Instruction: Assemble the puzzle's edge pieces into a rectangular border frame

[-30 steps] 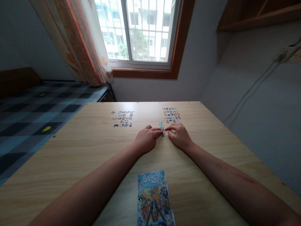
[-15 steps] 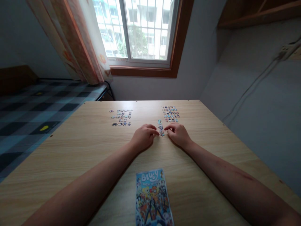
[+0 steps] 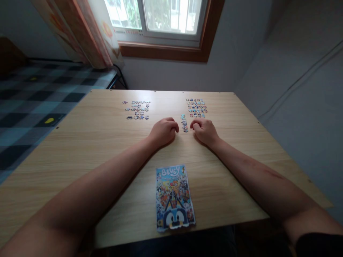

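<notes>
A narrow strip of joined jigsaw pieces lies on the table between my two hands. Just left of the strip rests my left hand, its fingers curled in and apart from the pieces. On the other side my right hand is also closed, thumb against the bent fingers, a small gap away from the strip. No piece shows in either hand. Nearer to me lies a Bluey picture sheet with a torn lower edge.
Loose jigsaw pieces are laid out in rows at the far left of the wooden table. Another group of pieces sits at the far right. A bed with a checked cover stands left, below a curtain and window.
Both hands have curled their fingers in, drawing back slightly from the strip they were beside. My view has tilted down, so the whole picture sheet and the table's front edge now show.
</notes>
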Action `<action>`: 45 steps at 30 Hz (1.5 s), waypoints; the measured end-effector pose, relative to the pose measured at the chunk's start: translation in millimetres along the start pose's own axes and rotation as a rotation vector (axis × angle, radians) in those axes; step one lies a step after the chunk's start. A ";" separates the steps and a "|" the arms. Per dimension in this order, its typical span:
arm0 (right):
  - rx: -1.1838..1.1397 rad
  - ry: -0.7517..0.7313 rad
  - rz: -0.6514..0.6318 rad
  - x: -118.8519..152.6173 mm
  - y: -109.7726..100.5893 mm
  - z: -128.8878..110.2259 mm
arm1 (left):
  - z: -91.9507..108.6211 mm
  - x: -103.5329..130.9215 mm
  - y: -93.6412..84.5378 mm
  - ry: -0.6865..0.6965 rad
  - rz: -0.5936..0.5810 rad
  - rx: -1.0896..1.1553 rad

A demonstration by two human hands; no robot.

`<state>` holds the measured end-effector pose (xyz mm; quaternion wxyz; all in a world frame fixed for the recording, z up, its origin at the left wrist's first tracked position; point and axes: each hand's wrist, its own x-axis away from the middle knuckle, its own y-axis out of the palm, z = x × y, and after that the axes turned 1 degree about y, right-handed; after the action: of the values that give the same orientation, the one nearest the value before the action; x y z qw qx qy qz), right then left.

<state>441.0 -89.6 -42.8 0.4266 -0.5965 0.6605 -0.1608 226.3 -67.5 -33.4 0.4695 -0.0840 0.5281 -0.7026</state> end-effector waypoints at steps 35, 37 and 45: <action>0.034 -0.027 -0.081 1.3 10.6 0.7 | 5.9 4.8 -7.5 -0.162 -0.205 -0.226; 0.025 -0.048 -0.101 1.4 11.1 0.8 | 6.7 4.9 -8.8 -0.162 -0.223 -0.236; -0.079 -0.120 -0.108 2.8 11.6 -3.9 | 5.4 4.5 -9.3 -0.170 -0.237 -0.265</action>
<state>430.7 -90.6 -49.9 0.4322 -0.6561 0.6066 -0.1215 221.8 -74.5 -25.2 0.4114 -0.2656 0.5606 -0.6678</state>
